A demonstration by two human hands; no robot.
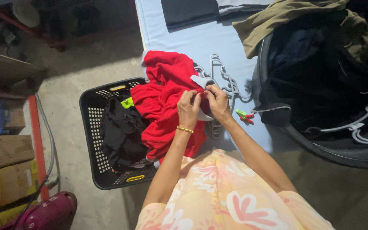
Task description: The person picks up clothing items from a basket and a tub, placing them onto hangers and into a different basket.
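A red garment with a grey collar piece lies half over a black laundry basket and half on a pale blue mat. My left hand, with a gold bracelet on the wrist, pinches the red cloth and grey trim. Right beside it, my right hand grips the same grey trim. Grey plastic hangers lie on the mat just behind my hands. Dark clothes fill the basket.
A large dark tub of clothes and a hanger stands at the right, an olive garment draped on its rim. Green and red clothespins lie on the mat. Cardboard boxes and a maroon bag line the left.
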